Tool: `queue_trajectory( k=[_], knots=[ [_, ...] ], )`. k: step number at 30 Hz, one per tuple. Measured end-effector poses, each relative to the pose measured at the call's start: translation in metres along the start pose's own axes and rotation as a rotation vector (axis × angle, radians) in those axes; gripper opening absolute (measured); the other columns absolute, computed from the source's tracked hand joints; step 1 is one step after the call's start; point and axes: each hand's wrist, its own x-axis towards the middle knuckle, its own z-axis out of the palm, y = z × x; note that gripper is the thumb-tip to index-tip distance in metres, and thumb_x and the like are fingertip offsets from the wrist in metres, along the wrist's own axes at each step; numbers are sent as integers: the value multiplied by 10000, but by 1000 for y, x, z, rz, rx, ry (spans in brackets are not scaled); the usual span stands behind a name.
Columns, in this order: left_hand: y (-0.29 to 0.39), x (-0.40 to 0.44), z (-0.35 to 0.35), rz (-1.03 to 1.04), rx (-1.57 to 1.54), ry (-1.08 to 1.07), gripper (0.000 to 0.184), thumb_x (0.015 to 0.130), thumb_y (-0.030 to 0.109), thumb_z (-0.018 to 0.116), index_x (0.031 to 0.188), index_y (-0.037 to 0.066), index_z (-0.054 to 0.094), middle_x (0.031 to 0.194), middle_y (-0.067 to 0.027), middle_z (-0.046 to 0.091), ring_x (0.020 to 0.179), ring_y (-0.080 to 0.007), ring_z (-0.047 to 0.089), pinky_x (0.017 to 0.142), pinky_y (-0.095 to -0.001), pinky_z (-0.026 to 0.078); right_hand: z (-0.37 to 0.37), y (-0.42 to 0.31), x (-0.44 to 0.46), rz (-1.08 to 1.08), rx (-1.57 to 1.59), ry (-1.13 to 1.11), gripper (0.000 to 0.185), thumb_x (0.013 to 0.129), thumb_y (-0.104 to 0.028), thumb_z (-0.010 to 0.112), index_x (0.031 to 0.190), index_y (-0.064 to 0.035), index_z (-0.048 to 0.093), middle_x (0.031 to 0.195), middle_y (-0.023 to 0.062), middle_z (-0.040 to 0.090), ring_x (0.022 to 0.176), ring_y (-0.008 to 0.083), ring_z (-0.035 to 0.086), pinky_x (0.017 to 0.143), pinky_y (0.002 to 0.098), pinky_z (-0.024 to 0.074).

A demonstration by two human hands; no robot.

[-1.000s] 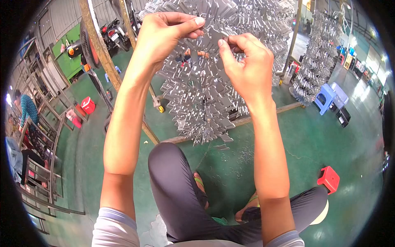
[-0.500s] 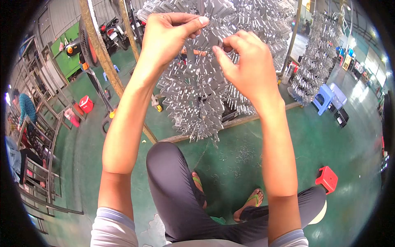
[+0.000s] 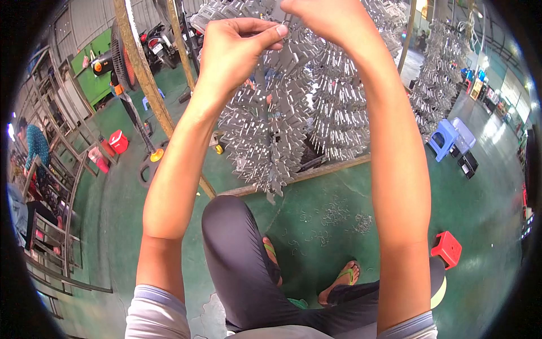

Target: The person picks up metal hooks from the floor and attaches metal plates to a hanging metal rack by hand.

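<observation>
Our left hand [image 3: 240, 50], upper centre, is drawn into a pinch; we cannot tell if it holds anything. Our right hand [image 3: 330, 18] meets the top edge, its grip unclear to us. Beyond them metal parts [image 3: 254, 148] hang, upper centre; farther, a motorbike [image 3: 160, 47], upper left.

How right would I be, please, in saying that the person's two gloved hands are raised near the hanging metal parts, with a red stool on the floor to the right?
One detail is wrong: the left hand and right hand near the hanging metal parts are bare, not gloved, as the head view shows.
</observation>
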Motion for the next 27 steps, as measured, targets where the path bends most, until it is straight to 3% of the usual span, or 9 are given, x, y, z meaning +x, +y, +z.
queue_trajectory(
  k=[2,5,14,20,23,27],
  knots=[
    [2,-1,1,24,1,16,303,869,210,834,1041,-33,781,879,-83,772,806,-105,709,771,-233,537,-4,4,3,62,82,-46,330,791,-286,756,706,29,705,632,187,670,588,253,656,604,413,519],
    [3,0,0,37,23,51,313,862,215,842,1040,-36,780,875,-83,775,801,-105,716,766,-230,538,-6,6,-3,-27,100,14,354,804,-306,756,707,31,706,618,179,663,582,247,648,603,415,515],
    [-6,-6,9,69,58,126,296,882,206,824,1058,-28,781,883,-88,776,812,-110,727,730,-235,558,-11,-7,-9,83,17,29,375,835,-305,735,686,37,700,560,137,632,544,207,617,560,405,482],
    [-6,-9,15,96,0,176,274,880,182,823,1044,-34,782,874,-83,775,797,-102,724,685,-227,557,-10,4,-5,-2,97,39,371,843,-272,734,608,7,664,488,48,546,471,125,501,482,364,406],
    [-10,-6,17,192,24,232,204,873,170,787,953,-17,800,788,-113,775,690,-122,726,638,-276,555,-12,-3,-7,18,106,46,367,835,-258,727,589,3,649,484,37,539,470,120,490,471,361,390],
    [-5,-13,19,307,196,253,184,872,148,784,960,-13,800,859,-115,784,698,-133,733,666,-278,565,-12,-11,-13,24,83,95,361,830,-244,714,583,8,637,489,40,544,470,122,496,472,366,395]
  ],
)
